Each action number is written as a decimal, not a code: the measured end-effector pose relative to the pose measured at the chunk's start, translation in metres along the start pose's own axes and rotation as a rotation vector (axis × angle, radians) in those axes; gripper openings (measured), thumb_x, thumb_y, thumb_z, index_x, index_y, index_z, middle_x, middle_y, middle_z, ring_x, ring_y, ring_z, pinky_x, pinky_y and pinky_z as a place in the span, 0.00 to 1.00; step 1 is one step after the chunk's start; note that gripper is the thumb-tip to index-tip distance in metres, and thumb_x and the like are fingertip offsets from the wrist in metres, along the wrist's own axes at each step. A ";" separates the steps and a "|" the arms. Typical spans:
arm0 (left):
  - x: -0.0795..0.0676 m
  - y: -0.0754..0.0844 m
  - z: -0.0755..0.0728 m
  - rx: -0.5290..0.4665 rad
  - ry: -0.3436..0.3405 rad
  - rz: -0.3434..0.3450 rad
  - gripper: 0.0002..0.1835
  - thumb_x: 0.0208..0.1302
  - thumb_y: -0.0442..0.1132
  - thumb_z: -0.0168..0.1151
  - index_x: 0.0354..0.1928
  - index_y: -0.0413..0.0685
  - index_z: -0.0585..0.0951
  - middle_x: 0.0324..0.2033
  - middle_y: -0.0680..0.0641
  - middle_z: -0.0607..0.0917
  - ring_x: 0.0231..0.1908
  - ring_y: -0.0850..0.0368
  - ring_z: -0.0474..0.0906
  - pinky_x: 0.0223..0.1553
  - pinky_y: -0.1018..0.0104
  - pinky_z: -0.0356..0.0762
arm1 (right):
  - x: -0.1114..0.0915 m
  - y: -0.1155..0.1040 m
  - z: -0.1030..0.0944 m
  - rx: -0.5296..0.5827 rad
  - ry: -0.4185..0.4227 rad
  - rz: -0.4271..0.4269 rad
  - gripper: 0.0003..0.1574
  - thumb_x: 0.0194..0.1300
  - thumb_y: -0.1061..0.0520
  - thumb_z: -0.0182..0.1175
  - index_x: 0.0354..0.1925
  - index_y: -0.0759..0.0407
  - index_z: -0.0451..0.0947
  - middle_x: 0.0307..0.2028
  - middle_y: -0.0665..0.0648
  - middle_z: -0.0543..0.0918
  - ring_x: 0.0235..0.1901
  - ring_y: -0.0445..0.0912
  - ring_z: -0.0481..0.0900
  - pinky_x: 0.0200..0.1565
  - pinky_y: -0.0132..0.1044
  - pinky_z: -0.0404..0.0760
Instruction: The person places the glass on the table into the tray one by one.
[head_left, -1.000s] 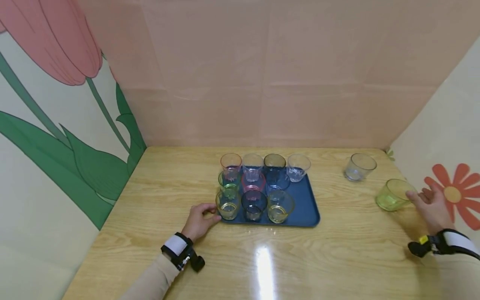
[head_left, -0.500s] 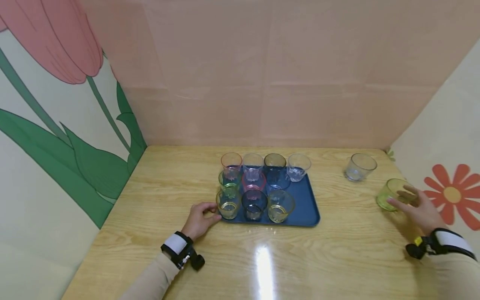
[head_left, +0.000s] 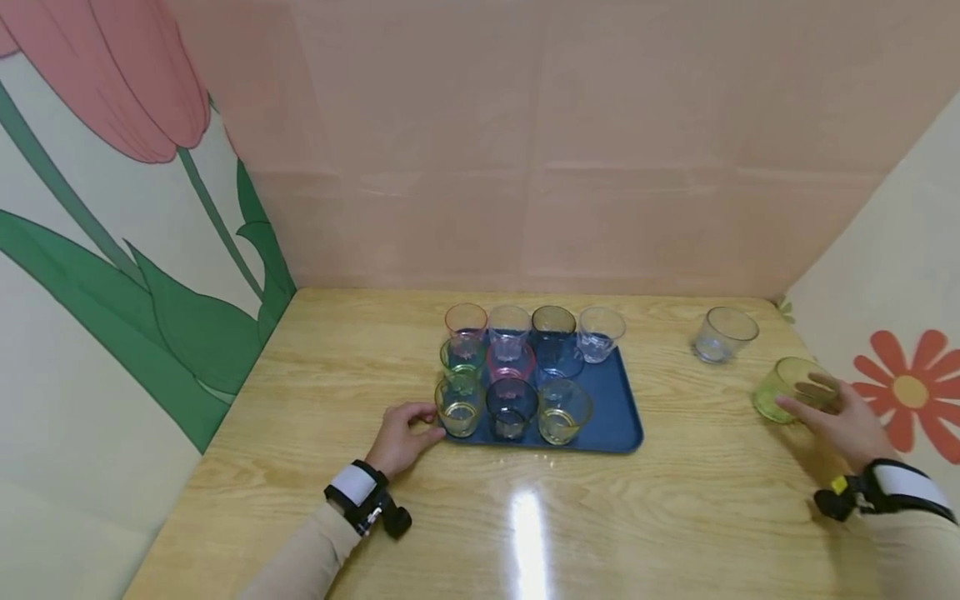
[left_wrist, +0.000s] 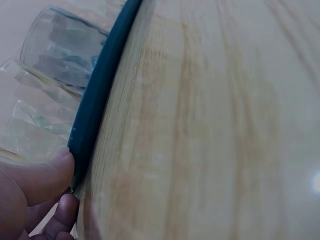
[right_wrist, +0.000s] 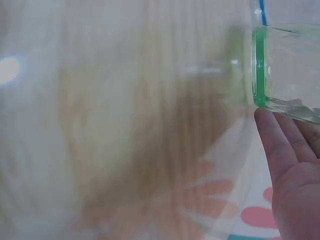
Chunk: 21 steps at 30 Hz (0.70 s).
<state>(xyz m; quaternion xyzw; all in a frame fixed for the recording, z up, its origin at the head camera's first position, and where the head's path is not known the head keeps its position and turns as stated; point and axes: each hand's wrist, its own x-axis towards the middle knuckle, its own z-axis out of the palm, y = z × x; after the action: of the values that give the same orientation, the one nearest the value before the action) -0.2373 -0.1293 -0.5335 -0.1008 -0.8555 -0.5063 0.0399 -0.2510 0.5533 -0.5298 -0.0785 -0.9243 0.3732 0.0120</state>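
Observation:
A blue tray (head_left: pixel 615 408) lies on the wooden table, bearing several coloured glasses in rows. My left hand (head_left: pixel 401 442) holds its front left corner. In the left wrist view the thumb (left_wrist: pixel 57 172) presses the tray rim (left_wrist: pixel 97 95), with curled fingers below it. At the far right stands a yellow-green glass (head_left: pixel 776 392). My right hand (head_left: pixel 847 425) is around it, thumb in front and fingers showing through the glass. In the right wrist view the fingers (right_wrist: pixel 275 137) meet the side of the green-based glass (right_wrist: pixel 292 70); the thumb is out of sight there.
A clear glass (head_left: pixel 723 333) stands on the table behind the yellow-green one. Bare tray surface shows at the tray's right side. A pink backdrop (head_left: pixel 525 167) closes off the far edge, and printed panels with a tulip (head_left: pixel 142 83) and an orange flower (head_left: pixel 909 390) flank the table.
My right hand has come left from the side of the yellow-green glass to around it, then stayed. The left hand keeps its place at the tray corner. The view has shifted slightly.

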 end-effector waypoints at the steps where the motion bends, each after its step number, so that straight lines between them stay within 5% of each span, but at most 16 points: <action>1: 0.000 0.000 0.000 0.003 0.001 0.003 0.16 0.56 0.31 0.76 0.46 0.35 0.86 0.36 0.45 0.86 0.44 0.46 0.81 0.54 0.48 0.75 | 0.000 -0.003 0.000 0.010 -0.002 -0.007 0.61 0.70 0.38 0.63 0.81 0.61 0.39 0.62 0.57 0.72 0.42 0.19 0.60 0.33 0.21 0.70; 7: 0.000 0.000 0.000 -0.002 0.002 0.001 0.15 0.55 0.30 0.76 0.45 0.35 0.86 0.35 0.45 0.86 0.43 0.47 0.81 0.54 0.48 0.76 | 0.003 -0.027 0.003 0.049 -0.043 -0.110 0.54 0.73 0.45 0.62 0.76 0.76 0.46 0.49 0.31 0.70 0.41 0.15 0.64 0.34 0.21 0.75; 11: -0.001 0.000 0.000 -0.012 -0.001 -0.002 0.16 0.55 0.30 0.76 0.46 0.35 0.86 0.35 0.46 0.86 0.43 0.47 0.81 0.54 0.48 0.76 | 0.006 -0.038 0.010 0.033 -0.059 -0.164 0.49 0.73 0.47 0.63 0.73 0.77 0.53 0.45 0.22 0.70 0.42 0.15 0.67 0.34 0.21 0.75; 15: -0.001 0.001 0.000 -0.015 -0.006 -0.007 0.15 0.55 0.30 0.76 0.46 0.35 0.86 0.36 0.46 0.86 0.43 0.47 0.81 0.54 0.47 0.76 | 0.005 -0.054 0.018 0.043 -0.042 -0.210 0.45 0.72 0.49 0.64 0.71 0.76 0.58 0.46 0.27 0.73 0.42 0.17 0.69 0.36 0.22 0.76; 21: -0.001 0.004 0.000 -0.021 -0.004 -0.026 0.15 0.56 0.29 0.76 0.46 0.34 0.86 0.36 0.45 0.86 0.43 0.47 0.81 0.54 0.48 0.75 | -0.003 -0.088 0.032 0.026 -0.041 -0.261 0.40 0.72 0.50 0.64 0.70 0.69 0.61 0.59 0.59 0.74 0.46 0.21 0.68 0.39 0.23 0.73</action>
<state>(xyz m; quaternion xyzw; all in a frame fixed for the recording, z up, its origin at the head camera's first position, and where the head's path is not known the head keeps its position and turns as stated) -0.2358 -0.1275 -0.5300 -0.0912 -0.8513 -0.5157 0.0308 -0.2626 0.4680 -0.4922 0.0502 -0.9218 0.3820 0.0424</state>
